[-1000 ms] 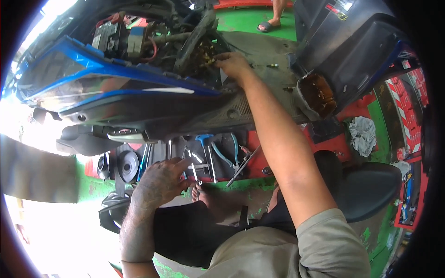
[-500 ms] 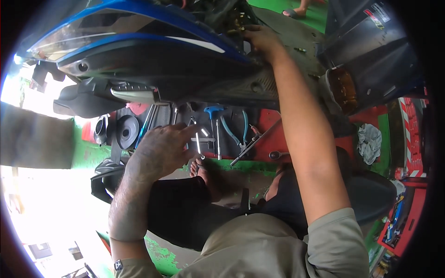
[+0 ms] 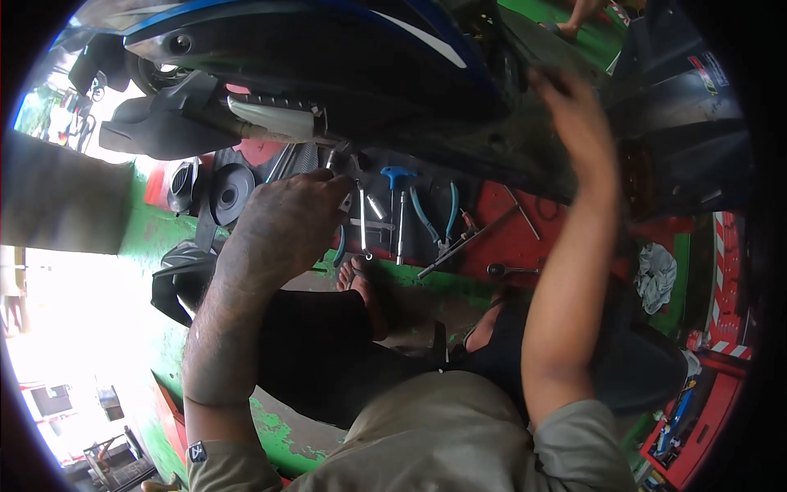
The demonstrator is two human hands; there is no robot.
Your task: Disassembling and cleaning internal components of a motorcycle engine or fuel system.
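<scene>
My left hand [image 3: 291, 217] hangs over the tool mat with its fingers curled closed; what they hold, if anything, is hidden. Small silver tool ends show by its fingertips. Beside it lie a silver spanner [image 3: 362, 225], a blue T-handle wrench [image 3: 399, 174], a long socket tool [image 3: 401, 230] and blue-handled pliers [image 3: 447, 230]. My right hand [image 3: 578, 123] is stretched forward over the scooter's dark footboard [image 3: 525, 139], its fingers smeared by motion. The blue and black scooter body [image 3: 328, 74] spans the top of the view.
A ratchet [image 3: 512, 269] and a long metal bar [image 3: 471, 239] rest on the red surface. A round black part [image 3: 233, 193] lies at left. At right are a crumpled pale cloth [image 3: 656, 279] and a red toolbox [image 3: 713, 410]. Another person's foot [image 3: 561, 30] shows at the top.
My right hand has drawn away from the opening in the scooter body and moved right. My left hand has moved slightly up and right, its fingers more curled. The view has shifted too.
</scene>
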